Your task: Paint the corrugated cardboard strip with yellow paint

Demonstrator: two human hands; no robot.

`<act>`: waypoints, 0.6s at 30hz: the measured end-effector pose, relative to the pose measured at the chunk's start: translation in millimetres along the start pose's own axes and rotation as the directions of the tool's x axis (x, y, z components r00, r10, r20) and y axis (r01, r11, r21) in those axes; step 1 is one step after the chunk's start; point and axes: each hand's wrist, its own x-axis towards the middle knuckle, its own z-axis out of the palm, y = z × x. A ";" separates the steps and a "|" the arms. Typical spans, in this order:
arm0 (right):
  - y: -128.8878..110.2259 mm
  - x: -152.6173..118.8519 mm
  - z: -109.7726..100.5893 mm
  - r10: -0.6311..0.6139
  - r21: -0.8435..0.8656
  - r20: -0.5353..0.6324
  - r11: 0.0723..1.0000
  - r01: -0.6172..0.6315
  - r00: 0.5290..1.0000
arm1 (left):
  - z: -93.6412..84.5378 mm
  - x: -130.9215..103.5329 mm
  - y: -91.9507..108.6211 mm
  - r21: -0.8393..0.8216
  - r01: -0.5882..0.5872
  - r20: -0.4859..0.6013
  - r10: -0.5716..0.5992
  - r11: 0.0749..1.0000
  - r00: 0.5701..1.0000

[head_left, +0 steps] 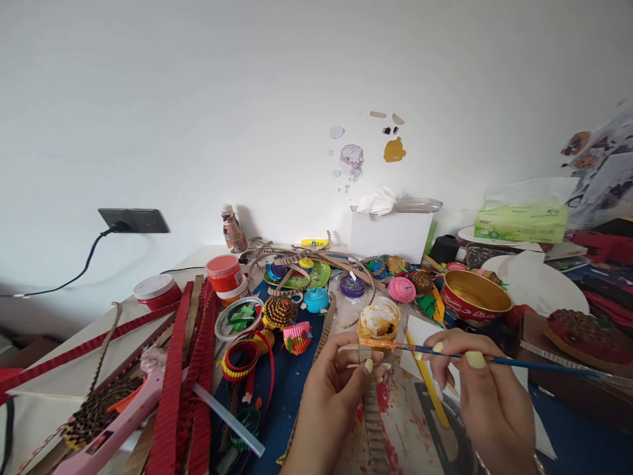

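My left hand (333,389) pinches the upper end of a brown corrugated cardboard strip (373,422), which hangs down toward me. In my right hand (489,399) is a paintbrush (539,365) with a blue handle, its fingers closed around the shaft. The brush lies nearly level, with its orange-stained front part across the top of the strip; I cannot tell if the bristles touch it. Just behind my left fingers stands a small tub (380,322) smeared with white and ochre paint. A yellow pencil-like stick (430,389) lies on white paper (517,396) beneath my right hand.
Red corrugated strips (171,389) and a pink glue gun (128,422) with a clear glue stick lie at left. Coiled paper pieces (316,300) crowd the middle. A gold-lined red bowl (475,300) stands at right, a tissue pack (521,221) behind it. Red-lidded paint jars (157,290) stand back left.
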 end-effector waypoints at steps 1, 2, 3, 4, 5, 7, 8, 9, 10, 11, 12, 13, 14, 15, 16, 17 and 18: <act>-0.4 0.4 0.3 -0.002 -0.005 0.002 1.000 0.002 1.000 | 0.1 -0.1 0.0 0.007 -0.004 -0.003 0.004 1.000 1.000; -0.6 0.6 0.5 -0.006 -0.011 0.006 1.000 0.006 1.000 | 0.0 0.0 -0.3 0.014 -0.008 -0.006 0.008 1.000 1.000; -0.6 0.7 0.5 -0.011 -0.017 0.009 1.000 0.011 1.000 | -0.4 0.4 -0.7 0.018 -0.009 -0.007 0.010 1.000 1.000; -0.3 0.7 0.5 -0.016 -0.022 0.011 1.000 0.017 1.000 | -0.9 0.9 -1.3 0.019 -0.009 -0.007 0.009 1.000 1.000; 0.2 0.5 0.4 -0.020 -0.025 0.014 0.999 0.021 1.000 | -1.6 1.5 -1.8 0.018 -0.005 -0.003 0.005 1.000 1.000; 1.4 0.1 0.2 -0.027 -0.025 0.021 0.999 0.028 0.999 | -2.8 2.5 -2.2 0.017 0.007 0.004 -0.007 1.000 1.000; 2.0 -0.1 0.2 -0.031 -0.024 0.019 0.999 0.031 0.999 | -3.2 2.7 -2.0 0.018 0.010 0.004 -0.010 1.000 1.000; 2.4 -0.3 0.1 -0.032 -0.024 0.015 0.999 0.033 0.999 | -3.2 2.7 -1.5 0.021 0.016 0.007 -0.016 1.000 1.000; 2.7 -0.4 0.1 -0.033 -0.025 0.011 0.999 0.033 0.999 | -3.0 2.4 -0.8 0.024 0.020 0.009 -0.020 1.000 1.000; 2.9 -0.6 0.0 -0.034 -0.028 0.007 0.999 0.034 0.999 | -2.6 2.0 -0.1 0.023 0.022 0.010 -0.022 0.999 1.000; 3.0 -0.8 -0.2 -0.033 -0.032 0.005 0.999 0.034 0.999 | -2.1 1.5 0.6 0.018 0.021 0.012 -0.021 1.000 1.000; 3.0 -0.9 -0.5 -0.032 -0.035 0.006 0.999 0.032 0.999 | -1.5 1.1 1.0 0.009 0.019 0.014 -0.019 1.000 1.000; 3.0 -1.1 -0.8 -0.033 -0.038 0.011 0.999 0.034 0.999 | -1.0 0.6 1.2 0.000 0.014 0.015 -0.014 1.000 1.000; 3.1 -1.4 -1.1 -0.027 -0.041 0.016 0.999 0.027 1.000 | -0.6 0.3 1.1 -0.008 0.007 0.011 -0.007 1.000 1.000; 3.2 -1.7 -1.4 -0.023 -0.040 0.028 0.999 0.024 0.999 | -0.3 0.0 0.8 -0.015 0.000 0.007 0.000 1.000 1.000; 3.5 -1.9 -1.5 -0.028 -0.037 0.035 0.999 0.029 0.999 | -0.2 -0.1 0.5 -0.018 -0.001 0.007 0.002 1.000 1.000; 3.7 -2.2 -1.6 -0.026 -0.038 0.041 0.999 0.027 0.999 | -0.2 -0.2 0.2 -0.020 -0.001 0.008 0.002 1.000 1.000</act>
